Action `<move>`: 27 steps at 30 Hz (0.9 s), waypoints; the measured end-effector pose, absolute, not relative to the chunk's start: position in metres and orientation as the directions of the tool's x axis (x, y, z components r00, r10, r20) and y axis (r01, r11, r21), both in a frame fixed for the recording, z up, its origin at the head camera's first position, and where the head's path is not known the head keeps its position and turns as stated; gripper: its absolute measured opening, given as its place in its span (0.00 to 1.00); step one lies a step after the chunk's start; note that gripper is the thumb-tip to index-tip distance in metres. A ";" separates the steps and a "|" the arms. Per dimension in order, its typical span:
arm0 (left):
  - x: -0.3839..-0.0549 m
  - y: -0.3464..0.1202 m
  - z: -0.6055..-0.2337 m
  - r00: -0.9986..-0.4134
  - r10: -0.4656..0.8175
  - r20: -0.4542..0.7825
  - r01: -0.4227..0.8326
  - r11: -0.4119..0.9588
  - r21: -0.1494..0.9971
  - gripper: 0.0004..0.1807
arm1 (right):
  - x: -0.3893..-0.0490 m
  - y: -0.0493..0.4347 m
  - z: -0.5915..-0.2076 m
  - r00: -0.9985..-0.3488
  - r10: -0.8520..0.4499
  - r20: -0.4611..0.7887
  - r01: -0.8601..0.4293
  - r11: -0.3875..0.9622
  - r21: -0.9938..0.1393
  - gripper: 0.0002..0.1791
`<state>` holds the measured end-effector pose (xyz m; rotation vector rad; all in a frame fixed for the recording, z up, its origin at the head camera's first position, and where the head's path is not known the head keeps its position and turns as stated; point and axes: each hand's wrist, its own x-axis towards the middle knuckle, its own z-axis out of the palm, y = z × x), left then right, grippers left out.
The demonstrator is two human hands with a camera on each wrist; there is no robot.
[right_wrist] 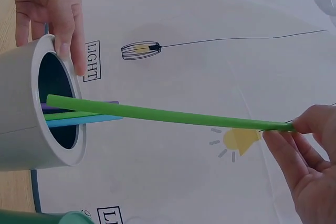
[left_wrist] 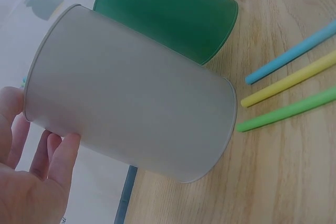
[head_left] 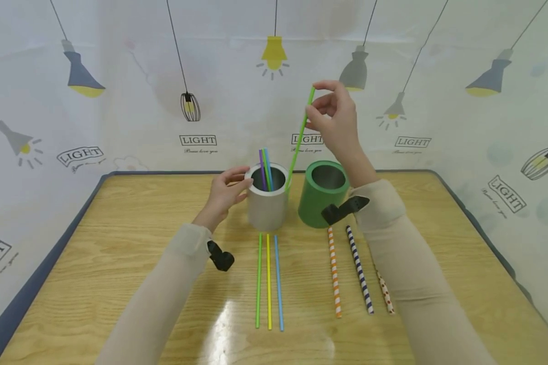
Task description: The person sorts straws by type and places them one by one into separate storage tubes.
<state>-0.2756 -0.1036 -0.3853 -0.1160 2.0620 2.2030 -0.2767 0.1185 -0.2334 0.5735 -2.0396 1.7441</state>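
Near its upper end, a long green straw (head_left: pixel 302 129) is pinched by the thumb and fingers of my right hand (head_left: pixel 338 119). It slants down to the right side of a light grey cup (head_left: pixel 266 213); in the right wrist view its low end (right_wrist: pixel 55 101) appears in front of the cup's mouth. My left hand (head_left: pixel 222 196) holds the grey cup at the left of its rim, thumb near the rim. Purple (head_left: pixel 262 165), green and blue (head_left: pixel 268 165) straws stand in that cup. A green cup (head_left: pixel 309 203) stands right of it, below my right forearm.
Green (head_left: pixel 258 284), yellow (head_left: pixel 269 284) and blue (head_left: pixel 279 284) straws lie in front of the grey cup. Orange-striped (head_left: pixel 334 276), navy-striped (head_left: pixel 360 274) and brown-dotted (head_left: pixel 386 294) paper straws lie at the right. A lamp-printed cloth (head_left: pixel 237 101) rises behind the wooden table (head_left: pixel 164 314).
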 end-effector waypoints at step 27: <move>-0.274 -0.103 -0.382 -0.990 0.022 -0.138 -0.139 -0.065 0.988 0.21 | -0.318 0.105 -0.300 -0.903 -0.153 0.402 -0.429 0.277 -0.859 0.19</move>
